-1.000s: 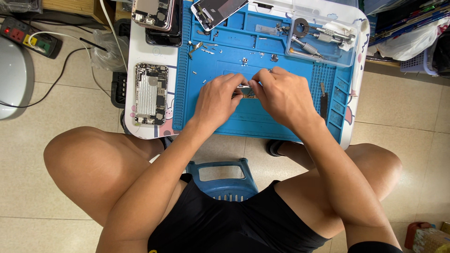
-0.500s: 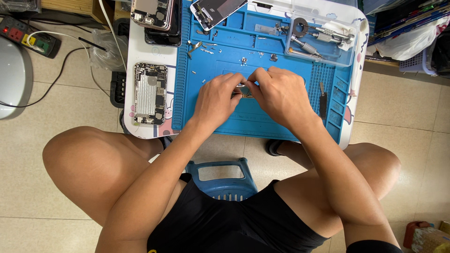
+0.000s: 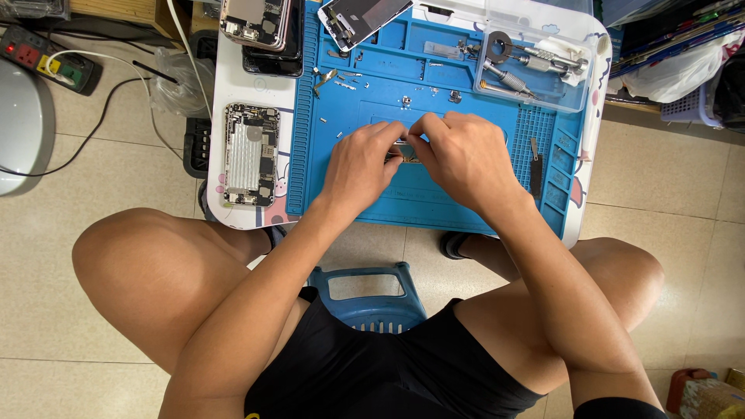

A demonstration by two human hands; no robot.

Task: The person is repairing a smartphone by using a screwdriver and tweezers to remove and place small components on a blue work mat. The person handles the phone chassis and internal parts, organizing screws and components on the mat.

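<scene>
Both hands on small part at mat centre.
Left hand (image 3: pixel 363 164) and right hand (image 3: pixel 466 159) fingers pinch the part (image 3: pixel 403 153); opened phone (image 3: pixel 250 154) at 9 o'clock on the mat (image 3: pixel 434 198).

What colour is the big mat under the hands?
Blue: the flat rubber work mat shows best in the head view.

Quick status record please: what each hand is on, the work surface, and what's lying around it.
left hand: pinching a small part, mid-mat
right hand: pinching the same part, fingertips meeting the left's
surface: blue mat on a small white table
left of mat: opened phone body, insides up
top right: clear tray with screwdrivers
scattered: tiny screws on the mat
</scene>
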